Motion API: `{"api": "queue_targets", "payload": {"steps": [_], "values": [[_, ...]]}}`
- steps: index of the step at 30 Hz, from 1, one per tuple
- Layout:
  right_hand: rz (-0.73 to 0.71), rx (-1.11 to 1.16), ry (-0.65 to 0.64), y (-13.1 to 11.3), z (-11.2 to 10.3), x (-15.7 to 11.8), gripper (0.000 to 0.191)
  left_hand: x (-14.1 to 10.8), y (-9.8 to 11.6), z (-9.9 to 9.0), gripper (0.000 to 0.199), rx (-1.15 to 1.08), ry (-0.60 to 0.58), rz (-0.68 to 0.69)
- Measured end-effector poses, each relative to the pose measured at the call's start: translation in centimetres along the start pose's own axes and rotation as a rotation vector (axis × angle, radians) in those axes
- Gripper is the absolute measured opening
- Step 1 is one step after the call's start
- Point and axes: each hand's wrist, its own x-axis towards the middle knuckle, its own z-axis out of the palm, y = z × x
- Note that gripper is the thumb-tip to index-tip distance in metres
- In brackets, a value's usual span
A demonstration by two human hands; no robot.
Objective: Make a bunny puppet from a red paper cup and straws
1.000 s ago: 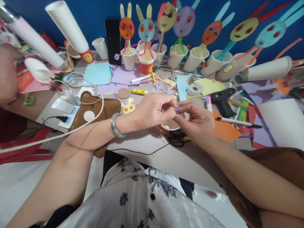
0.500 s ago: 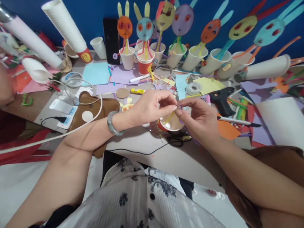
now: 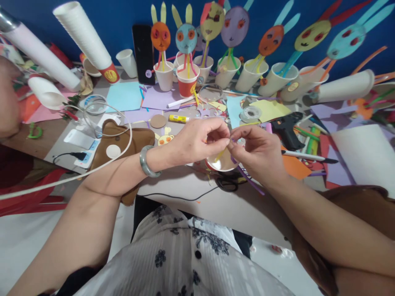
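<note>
My left hand (image 3: 205, 139) and my right hand (image 3: 262, 152) meet fingertip to fingertip above a paper cup (image 3: 226, 166) at the near side of the table. Between the right thumb and forefinger is a thin purple pipe cleaner (image 3: 248, 179), its free end slanting down past the palm. The left thumb and forefinger pinch at the upper end of a yellow pipe cleaner (image 3: 219, 156) that runs down into the cup. Fingers hide the spot where the two stems come together. Black-handled scissors (image 3: 228, 183) lie just in front of the cup.
Cups with paper rabbit faces (image 3: 187, 38) line the back wall. A glue gun (image 3: 288, 129) and a marker (image 3: 308, 156) lie right. To the left are a brown pouch (image 3: 106, 142), a white cable (image 3: 132, 142), a power strip (image 3: 89, 154) and another person's arm (image 3: 8, 98).
The purple pipe cleaner's tail now shows more plainly below my right hand. My fingers have shifted slightly, still pinched together over the cup.
</note>
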Motion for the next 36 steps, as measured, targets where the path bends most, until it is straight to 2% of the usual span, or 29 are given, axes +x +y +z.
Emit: {"api": "queue_targets", "payload": {"steps": [11,16,23,29,36], "values": [[-0.029,0.048,-0.032,0.1,0.3,-0.1,0.028,0.0,0.7,0.1,0.007,0.046,-0.029,-0.030],[-0.033,0.087,-0.002,0.4,0.5,-0.3,0.028,-0.1,0.2,0.7,0.008,0.000,0.015,-0.005],[0.032,0.116,0.016,0.7,0.5,-0.3,0.030,-0.1,-1.2,1.3,0.015,-0.006,0.085,0.038],[0.016,0.072,0.018,0.7,0.0,-0.2,0.027,-0.1,-1.5,1.1,0.024,0.059,0.068,0.116],[0.002,0.080,-0.005,0.4,0.3,-0.3,0.029,-0.3,-0.9,1.3,0.013,0.063,0.081,0.111]]}}
